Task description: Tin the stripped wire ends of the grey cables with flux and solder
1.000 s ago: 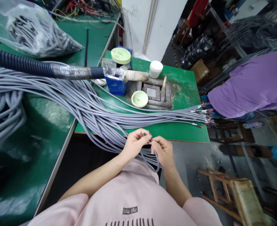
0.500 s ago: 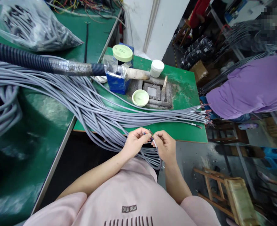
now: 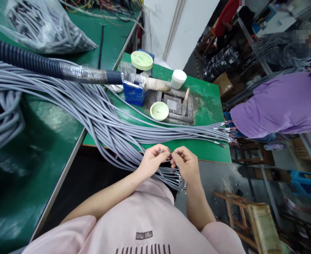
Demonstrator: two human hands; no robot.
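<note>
My left hand [image 3: 155, 158] and my right hand [image 3: 184, 163] meet in front of my chest, fingers pinched on the thin coloured wires [image 3: 169, 151] at the end of a grey cable. The fingertips cover most of these wires. Just beyond them, a thick bundle of grey cables [image 3: 134, 130] runs across the green table, its stripped ends [image 3: 231, 134] fanned out at the right edge. More cable ends with white sleeves [image 3: 175, 173] hang below my hands, close to my lap.
A square metal pot [image 3: 172, 105] set in the table has a scraper [image 3: 186, 100] on it. Around it are a pale green dish [image 3: 159, 111], a white tub [image 3: 178, 78] and a ribbed hose [image 3: 52, 67] on a blue stand [image 3: 133, 93]. A co-worker in purple [image 3: 279, 102] is at right.
The view has shifted slightly. My right fingers have moved a little on the wires, and the white sleeve that showed between my hands is now mostly hidden.
</note>
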